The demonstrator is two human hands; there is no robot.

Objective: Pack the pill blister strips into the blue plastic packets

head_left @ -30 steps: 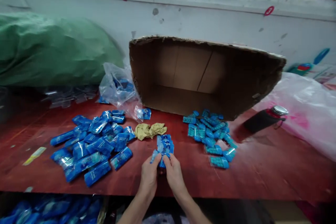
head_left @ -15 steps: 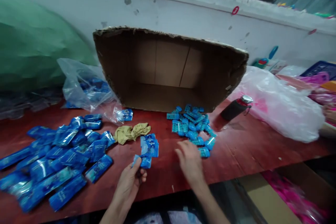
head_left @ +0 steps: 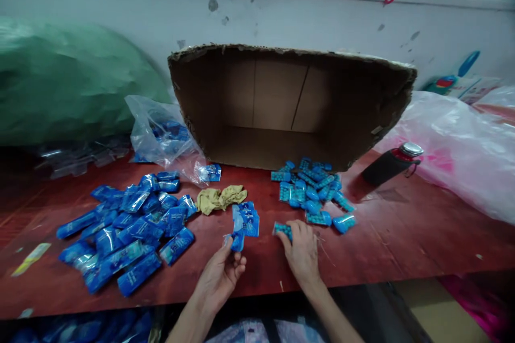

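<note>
My left hand [head_left: 223, 273] is closed on a small blue printed packet [head_left: 238, 242], pinched between thumb and fingers. Just beyond it lie several flat blue printed packets [head_left: 247, 218], fanned on the red table. My right hand [head_left: 302, 254] grips a small clear bottle of blue beads [head_left: 283, 230], low over the table. A loose pile of similar blue-capped bottles [head_left: 311, 190] sits behind that hand, by the carton's mouth. To the left is a heap of filled blue packets [head_left: 134, 225]. Crumpled yellowish cloth [head_left: 221, 199] rests between the heap and the flat packets.
A large open cardboard box [head_left: 277, 150] lies on its side at the back. Right of it stand a dark bottle with a metal cap [head_left: 388, 165] and a white plastic bag [head_left: 454, 144]. A clear bag of blue packets [head_left: 167, 136] and a green sack [head_left: 76, 83] are left.
My right hand has taken a bead bottle from the near edge of the pile and drawn it left. My left hand still holds the blue packet. The view has shifted left.
</note>
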